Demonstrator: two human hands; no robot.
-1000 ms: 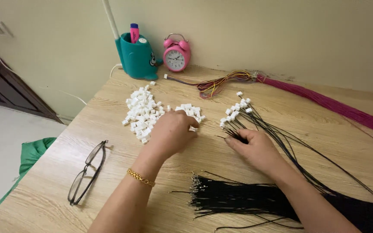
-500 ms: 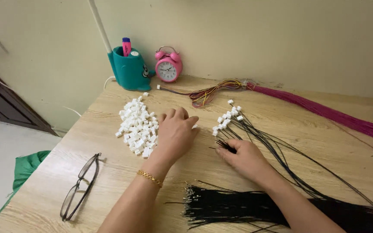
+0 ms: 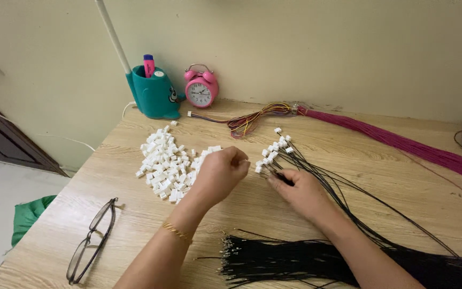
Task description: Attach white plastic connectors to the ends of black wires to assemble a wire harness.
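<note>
My left hand (image 3: 221,174) is lifted just right of a pile of small white plastic connectors (image 3: 162,165), fingertips pinched together on what looks like one connector, mostly hidden by the fingers. My right hand (image 3: 301,191) rests on the wooden table (image 3: 402,198) and pinches the end of a thin black wire (image 3: 348,200). Just beyond it lies a fan of black wires tipped with white connectors (image 3: 274,147). The two hands are a few centimetres apart. A gold bracelet (image 3: 176,231) circles my left wrist.
A thick bundle of bare-ended black wires (image 3: 295,259) lies at the front. Pink wires (image 3: 402,142) and multicoloured wires (image 3: 258,118) lie at the back. A pink alarm clock (image 3: 201,88) and a teal pen holder (image 3: 156,95) stand by the wall. Glasses (image 3: 89,242) lie front left.
My left hand has lifted off the connector pile and moved right with its fingers curled into a pinch. My right hand has stayed on the black wire. The camera has shifted slightly.
</note>
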